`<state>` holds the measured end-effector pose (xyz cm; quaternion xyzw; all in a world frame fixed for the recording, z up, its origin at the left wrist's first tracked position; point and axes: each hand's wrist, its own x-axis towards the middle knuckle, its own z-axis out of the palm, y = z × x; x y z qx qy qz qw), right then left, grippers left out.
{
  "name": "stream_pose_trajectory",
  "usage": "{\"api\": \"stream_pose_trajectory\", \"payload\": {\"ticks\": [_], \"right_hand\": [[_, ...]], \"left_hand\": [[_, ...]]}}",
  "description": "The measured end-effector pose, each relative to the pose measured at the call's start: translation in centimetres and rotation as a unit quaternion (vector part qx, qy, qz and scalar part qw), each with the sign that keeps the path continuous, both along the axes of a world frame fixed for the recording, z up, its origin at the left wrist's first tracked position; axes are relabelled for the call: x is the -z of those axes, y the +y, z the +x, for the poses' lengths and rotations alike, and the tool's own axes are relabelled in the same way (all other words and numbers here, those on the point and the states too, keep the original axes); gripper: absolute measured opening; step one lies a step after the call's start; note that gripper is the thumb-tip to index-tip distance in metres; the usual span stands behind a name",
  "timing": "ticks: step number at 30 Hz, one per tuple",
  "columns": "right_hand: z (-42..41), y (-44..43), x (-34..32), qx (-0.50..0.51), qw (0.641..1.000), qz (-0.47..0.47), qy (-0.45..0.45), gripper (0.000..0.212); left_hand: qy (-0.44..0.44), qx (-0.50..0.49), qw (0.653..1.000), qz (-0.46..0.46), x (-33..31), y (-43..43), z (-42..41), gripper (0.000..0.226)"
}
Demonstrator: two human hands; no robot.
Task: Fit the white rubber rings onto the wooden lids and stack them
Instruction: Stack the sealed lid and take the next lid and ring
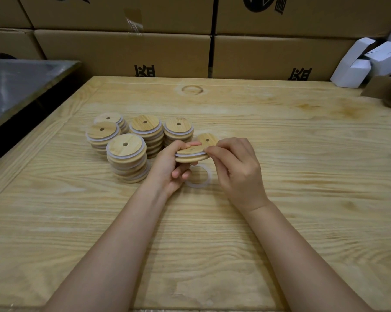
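Wooden lid is just right of frame centre, lifted off the pine table and slightly tilted

Left hand grips it, thumb across the top face and fingers curled underneath

Right hand pinches at the lid's right edge, fingertips on the white rubber ring, which shows as a pale band round the rim. I cannot tell if it is fully seated

A loose ring lies flat on the table just below the hands, its left side hidden by the left fingers

A single lid lies on the table directly behind the hands

Left of centre is a cluster of five stacks of ringed lids. The front stack is nearest the left wrist, and the rear stack is furthest back

Cardboard cartons run along the top of the frame, small white boxes are at upper right, and a metal surface is at upper left
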<state>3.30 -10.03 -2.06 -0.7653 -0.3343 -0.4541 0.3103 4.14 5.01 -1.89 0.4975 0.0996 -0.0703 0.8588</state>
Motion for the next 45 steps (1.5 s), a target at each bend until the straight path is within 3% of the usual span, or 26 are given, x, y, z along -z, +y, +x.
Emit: {"api": "stream_pose_trajectory", "payload": {"ticks": [4,9,18,22,28,31,34,37,41,45], "right_hand": [[-0.1,0.0,0.3,-0.024,0.993,0.072,0.085,0.013],[-0.2,-0.1,0.2,-0.063,0.945,0.214,0.238,0.008],[0.2,-0.1,0.4,-0.110,0.878,0.257,0.389,0.012],[0.5,-0.2,0.6,-0.076,0.883,0.267,0.379,0.012],[0.2,0.3,1.0,-0.071,0.882,0.150,0.442,0.048],[0.2,0.1,1.0,-0.069,0.864,0.157,0.473,0.054],[0.2,0.1,1.1,-0.047,0.869,0.156,0.468,0.062],[0.1,0.4,1.0,0.005,0.889,0.172,0.424,0.063],[0.6,0.3,0.9,0.092,0.910,0.184,0.360,0.059],[1.7,0.4,1.3,0.140,0.921,0.111,0.345,0.061]], "left_hand": [[-0.002,0.007,1.000,-0.029,-0.1,0.0,0.0,0.028],[-0.015,0.001,1.000,-0.019,-0.1,0.0,-0.2,0.029],[-0.047,-0.043,0.997,0.039,-0.1,-0.8,-0.3,0.028],[-0.039,-0.068,0.994,0.071,-0.1,-1.7,-0.2,0.033],[-0.087,-0.037,0.987,0.127,0.3,-1.8,-0.5,0.029],[-0.123,-0.027,0.976,0.176,0.6,-1.9,-0.7,0.027],[-0.152,-0.034,0.971,0.179,0.7,-2.1,-0.6,0.027],[-0.159,-0.108,0.960,0.203,0.9,-2.4,-0.5,0.030],[-0.179,-0.274,0.891,0.315,1.6,-1.7,-0.2,0.037],[-0.194,-0.282,0.884,0.319,1.5,-1.6,-0.3,0.034]]}}
